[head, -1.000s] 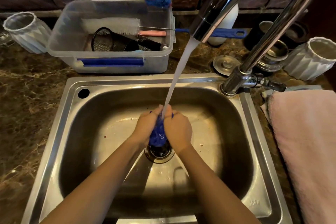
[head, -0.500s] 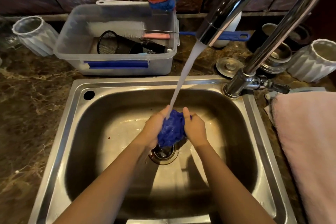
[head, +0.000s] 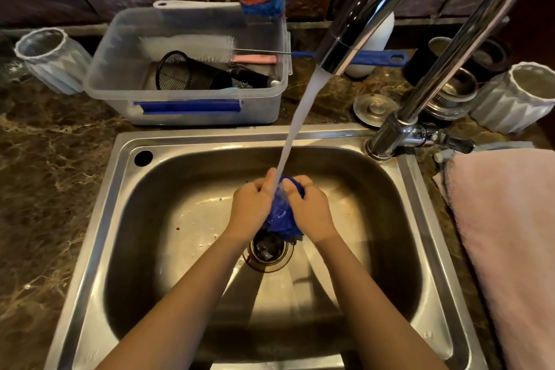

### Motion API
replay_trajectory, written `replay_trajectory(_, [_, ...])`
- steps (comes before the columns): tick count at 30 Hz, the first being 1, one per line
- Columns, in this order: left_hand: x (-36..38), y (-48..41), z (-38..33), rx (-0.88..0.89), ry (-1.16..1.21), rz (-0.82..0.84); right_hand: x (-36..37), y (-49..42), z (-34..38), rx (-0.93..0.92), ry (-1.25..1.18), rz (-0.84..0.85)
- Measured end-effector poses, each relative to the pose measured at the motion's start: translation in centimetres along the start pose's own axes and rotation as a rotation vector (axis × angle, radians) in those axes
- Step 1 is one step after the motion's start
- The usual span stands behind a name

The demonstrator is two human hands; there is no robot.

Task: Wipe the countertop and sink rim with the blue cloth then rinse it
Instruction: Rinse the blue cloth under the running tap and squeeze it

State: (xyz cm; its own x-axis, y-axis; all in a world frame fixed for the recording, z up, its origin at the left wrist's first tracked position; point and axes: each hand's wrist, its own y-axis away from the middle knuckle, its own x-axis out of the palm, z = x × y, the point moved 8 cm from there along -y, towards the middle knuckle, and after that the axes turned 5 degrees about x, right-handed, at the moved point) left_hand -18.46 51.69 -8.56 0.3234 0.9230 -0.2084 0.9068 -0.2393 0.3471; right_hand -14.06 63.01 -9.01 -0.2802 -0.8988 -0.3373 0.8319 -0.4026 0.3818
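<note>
A: Room?
B: Walls of sink (head: pixel 99 234) well apart from both hands, every side.
A: Grip?
B: Closed tight, left hand (head: pixel 250 207) and right hand (head: pixel 310 210) round cloth (head: pixel 280 216); mid-basin, under stream (head: pixel 297 129), above drain (head: pixel 268 249).

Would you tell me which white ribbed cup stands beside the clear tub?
The left cup; the right cup sits by the pink towel instead.

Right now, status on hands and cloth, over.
Left hand, right hand both gripping blue cloth above drain. Tap water running onto it. Nothing blocking.
</note>
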Motion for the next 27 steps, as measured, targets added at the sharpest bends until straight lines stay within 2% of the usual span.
replay_trajectory(2, [-1.3, 0.0, 0.3, 0.058, -0.096, -0.133, -0.9, 0.0, -0.1, 0.038, -0.065, -0.077])
replay_trajectory(3, [-2.0, -0.3, 1.2, 0.03, -0.088, -0.197, -1.3, 0.1, -0.2, 0.059, -0.115, -0.092])
replay_trajectory(5, [-2.8, -0.3, 3.3, -0.161, 0.14, -0.265, -1.4, 0.5, 0.1, 0.067, -0.177, -0.055])
replay_trajectory(7, [-0.8, 0.7, 4.4, -0.406, 0.523, -0.136, -0.5, 1.5, 0.9, 0.024, -0.121, 0.003])
replay_trajectory(9, [1.6, 2.3, 3.7, -0.516, 0.681, 0.019, 0.7, 2.5, 1.6, -0.002, -0.057, 0.035])
replay_trajectory(12, [3.8, 3.5, 2.8, -0.462, 0.719, 0.12, 0.5, 2.6, 1.9, 0.008, -0.014, -0.038])
replay_trajectory(15, [3.1, 3.3, 2.9, -0.444, 0.736, 0.089, -0.8, 1.6, 1.6, 0.057, -0.063, -0.117])
replay_trajectory(20, [0.7, 1.6, 3.4, -0.397, 0.561, 0.026, -1.1, 1.6, -0.1, 0.136, 0.041, -0.065])
replay_trajectory(24, [0.7, 1.0, 3.5, -0.417, 0.569, -0.017, 0.8, 4.8, 1.9, 0.062, 0.167, -0.006])
replay_trajectory(27, [2.8, 2.0, 3.9, -0.494, 0.643, 0.03, 1.7, 4.9, 3.4, 0.025, 0.292, -0.143])
